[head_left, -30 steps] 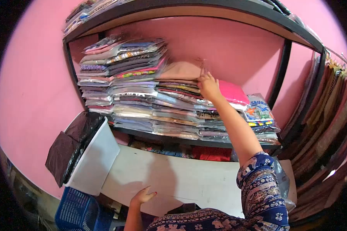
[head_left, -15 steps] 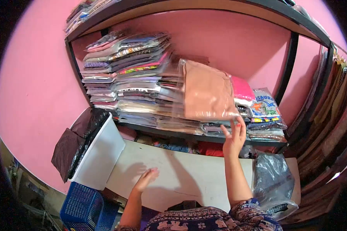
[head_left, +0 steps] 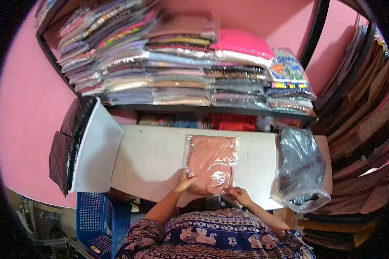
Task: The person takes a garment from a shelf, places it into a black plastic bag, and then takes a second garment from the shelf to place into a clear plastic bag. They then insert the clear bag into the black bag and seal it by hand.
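Observation:
A salmon-brown folded garment in a clear plastic bag [head_left: 212,162] lies on the white table [head_left: 151,151], close in front of my body. My left hand [head_left: 185,183] grips its lower left edge, thumb on top of the plastic. At the lower right corner, my right hand [head_left: 240,196] pinches the bag between closed fingers.
A shelf above the table holds several stacks of bagged folded clothes [head_left: 181,71], with a bright pink packet [head_left: 244,45] on top. Left stands a white bin [head_left: 97,151] with a black liner, above a blue plastic basket [head_left: 93,220]. A dark bagged bundle [head_left: 301,162] lies at right; brown fabrics [head_left: 354,142] hang beyond.
The bagged garment has come down from in front of the shelf onto the table. My right hand came down with it, and my left hand, earlier open over the table, now grips the bag.

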`<state>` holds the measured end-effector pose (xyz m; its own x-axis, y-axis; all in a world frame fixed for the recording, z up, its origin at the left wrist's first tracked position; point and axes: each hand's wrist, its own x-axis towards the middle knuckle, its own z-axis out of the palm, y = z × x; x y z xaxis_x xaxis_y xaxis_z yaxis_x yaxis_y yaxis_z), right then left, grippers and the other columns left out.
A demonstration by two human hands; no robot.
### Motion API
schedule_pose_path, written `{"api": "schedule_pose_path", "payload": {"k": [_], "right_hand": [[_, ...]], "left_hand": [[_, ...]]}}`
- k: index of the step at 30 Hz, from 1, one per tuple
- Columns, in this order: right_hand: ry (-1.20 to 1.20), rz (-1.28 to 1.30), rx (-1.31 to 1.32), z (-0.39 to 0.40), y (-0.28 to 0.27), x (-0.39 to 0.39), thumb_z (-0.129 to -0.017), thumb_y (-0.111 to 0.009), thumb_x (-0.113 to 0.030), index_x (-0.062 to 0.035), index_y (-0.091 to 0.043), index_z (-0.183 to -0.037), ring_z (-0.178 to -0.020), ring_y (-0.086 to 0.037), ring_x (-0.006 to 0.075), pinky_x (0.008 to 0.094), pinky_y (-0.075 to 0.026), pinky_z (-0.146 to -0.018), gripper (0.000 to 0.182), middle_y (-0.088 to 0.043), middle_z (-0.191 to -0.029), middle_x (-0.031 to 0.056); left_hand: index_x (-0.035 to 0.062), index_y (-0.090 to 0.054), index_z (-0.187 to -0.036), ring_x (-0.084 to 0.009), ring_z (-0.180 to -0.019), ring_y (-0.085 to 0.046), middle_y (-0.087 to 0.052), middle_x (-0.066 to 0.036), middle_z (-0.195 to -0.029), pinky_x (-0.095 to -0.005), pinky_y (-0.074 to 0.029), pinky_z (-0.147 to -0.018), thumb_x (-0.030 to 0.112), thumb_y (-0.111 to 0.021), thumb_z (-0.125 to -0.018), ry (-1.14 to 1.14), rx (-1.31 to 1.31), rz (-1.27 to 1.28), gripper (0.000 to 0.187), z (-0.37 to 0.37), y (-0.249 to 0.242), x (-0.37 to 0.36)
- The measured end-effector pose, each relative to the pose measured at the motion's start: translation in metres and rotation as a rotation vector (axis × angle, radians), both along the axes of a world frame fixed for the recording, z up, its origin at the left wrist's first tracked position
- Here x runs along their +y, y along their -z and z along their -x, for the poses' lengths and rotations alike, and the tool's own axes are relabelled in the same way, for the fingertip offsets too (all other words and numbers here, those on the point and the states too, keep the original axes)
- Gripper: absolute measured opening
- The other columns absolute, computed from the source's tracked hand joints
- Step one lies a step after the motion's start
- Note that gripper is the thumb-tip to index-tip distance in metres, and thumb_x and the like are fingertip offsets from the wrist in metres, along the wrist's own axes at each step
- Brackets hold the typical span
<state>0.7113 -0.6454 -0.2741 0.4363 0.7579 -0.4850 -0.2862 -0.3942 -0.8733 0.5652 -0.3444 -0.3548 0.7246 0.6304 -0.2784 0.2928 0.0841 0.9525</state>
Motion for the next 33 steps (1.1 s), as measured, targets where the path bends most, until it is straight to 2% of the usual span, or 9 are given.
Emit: {"api": "schedule_pose_path", "payload": {"k": [6, 9, 13, 20, 23, 25, 27, 28, 33], "right_hand": [[-0.541, 0.365, -0.662, -0.027, -0.008, -0.008, -0.084, -0.054, -0.046, -0.0084, -0.069, -0.088, -0.083, -0.064, 0.0335, 0.0427, -0.051, -0.074, 0.041, -0.066, -0.093, 0.0171], [-0.352, 0.336, -0.891, -0.033, -0.042, 0.030, -0.074, -0.066, -0.045, -0.0089, -0.052, -0.122, -0.106, -0.054, 0.0351, 0.0446, -0.048, -0.084, 0.062, -0.054, -0.118, 0.0215], [-0.581, 0.288, -1.116, -0.016, -0.045, 0.060, -0.059, -0.077, -0.054, -0.0134, -0.023, -0.145, -0.138, -0.018, 0.0412, 0.0557, -0.026, -0.107, 0.109, -0.013, -0.151, 0.0224], [-0.585, 0.284, -1.088, -0.015, -0.026, 0.055, -0.061, -0.077, -0.054, -0.0143, -0.014, -0.148, -0.141, -0.008, 0.0395, 0.0590, -0.015, -0.109, 0.114, -0.008, -0.152, 0.0215], [-0.371, 0.116, -1.118, -0.022, -0.018, 0.018, -0.069, -0.076, -0.041, -0.0123, -0.016, -0.147, -0.135, -0.026, 0.0390, 0.0551, -0.027, -0.106, 0.103, -0.012, -0.151, 0.0240], [0.209, -0.002, -0.618, -0.038, -0.021, -0.021, -0.080, -0.069, -0.025, -0.0079, -0.014, -0.147, -0.128, -0.038, 0.0389, 0.0463, -0.031, -0.106, 0.088, -0.017, -0.149, 0.0251], [0.629, -0.054, -1.119, -0.068, -0.024, -0.073, -0.086, -0.059, -0.015, -0.0050, -0.009, -0.147, -0.123, -0.044, 0.0372, 0.0422, -0.035, -0.103, 0.080, -0.026, -0.146, 0.0272], [0.931, -0.037, -0.926, -0.071, -0.068, -0.090, -0.089, -0.054, -0.013, -0.0050, -0.008, -0.147, -0.125, -0.042, 0.0331, 0.0409, -0.044, -0.095, 0.075, -0.033, -0.143, 0.0258], [1.311, -0.364, -0.725, -0.105, -0.120, -0.227, -0.096, -0.049, -0.019, -0.0075, -0.035, -0.136, -0.065, -0.050, 0.0100, 0.0244, -0.046, -0.061, 0.044, -0.055, -0.103, 0.0077]], "left_hand": [[-0.0001, -0.044, -0.124, -0.0463, -0.102, -0.055, -0.052, -0.029, -0.120, -0.0472, -0.044, -0.090, 0.051, -0.065, -0.078, 0.392, 0.605, -0.322, 0.072, 0.039, -0.080, -0.020], [0.0015, -0.037, -0.135, -0.0442, -0.119, -0.045, -0.044, -0.028, -0.131, -0.0504, -0.036, -0.099, 0.048, -0.064, -0.078, -0.045, 0.430, -0.804, 0.078, 0.024, -0.098, -0.051], [0.0033, -0.028, -0.143, -0.0410, -0.134, -0.028, -0.029, -0.026, -0.144, -0.0537, -0.022, -0.108, 0.046, -0.061, -0.079, 0.105, 0.319, -1.009, 0.084, 0.003, -0.106, -0.063], [0.0026, -0.022, -0.145, -0.0367, -0.140, -0.014, -0.019, -0.022, -0.150, -0.0552, -0.010, -0.110, 0.046, -0.054, -0.084, 0.333, 0.304, -1.018, 0.082, 0.002, -0.090, -0.075], [0.0020, -0.022, -0.145, -0.0368, -0.140, -0.013, -0.019, -0.022, -0.150, -0.0556, -0.009, -0.110, 0.047, -0.054, -0.084, 0.362, 0.290, -1.040, 0.082, 0.004, -0.092, -0.071], [0.0015, -0.021, -0.145, -0.0384, -0.140, -0.013, -0.018, -0.021, -0.151, -0.0574, -0.009, -0.110, 0.048, -0.055, -0.084, 0.323, 0.385, -0.980, 0.083, 0.004, -0.100, -0.076], [0.0000, -0.019, -0.145, -0.0408, -0.140, -0.010, -0.014, -0.023, -0.151, -0.0570, -0.009, -0.110, 0.047, -0.054, -0.085, 0.295, 0.406, -0.923, 0.084, 0.013, -0.093, -0.082], [0.0002, -0.018, -0.145, -0.0413, -0.140, -0.009, -0.013, -0.024, -0.151, -0.0564, -0.007, -0.111, 0.045, -0.054, -0.086, 0.195, 0.381, -0.910, 0.083, 0.023, -0.095, -0.086], [0.0004, -0.017, -0.146, -0.0403, -0.141, -0.004, -0.008, -0.024, -0.152, -0.0541, -0.003, -0.112, 0.036, -0.056, -0.087, -0.061, 0.410, -0.956, 0.079, 0.080, -0.101, -0.107]]}}
